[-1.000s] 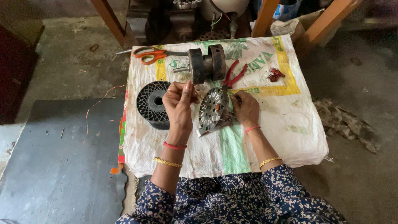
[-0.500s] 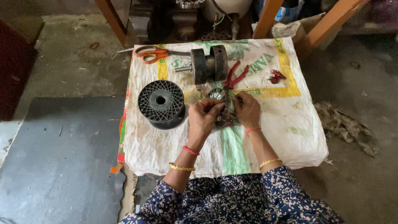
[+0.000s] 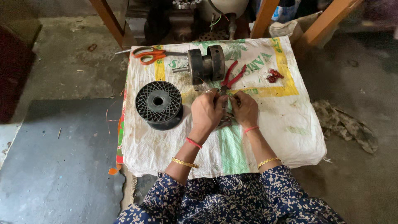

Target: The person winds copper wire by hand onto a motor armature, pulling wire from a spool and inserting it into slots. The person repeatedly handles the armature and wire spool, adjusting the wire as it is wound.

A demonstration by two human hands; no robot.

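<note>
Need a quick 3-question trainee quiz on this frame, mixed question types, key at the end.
1. True or false: the orange-handled scissors lie at the far left corner of the white woven sack cover.
2. Which item lies closest to the left hand? A) black plastic spool B) red scrap pieces C) orange-handled scissors
3. Fill in: the red-handled pliers rest just right of the black ____.

Key: 1 true; 2 A; 3 motor rotor. Both the left hand and the right hand close over a small metal part, mostly hidden.
</note>
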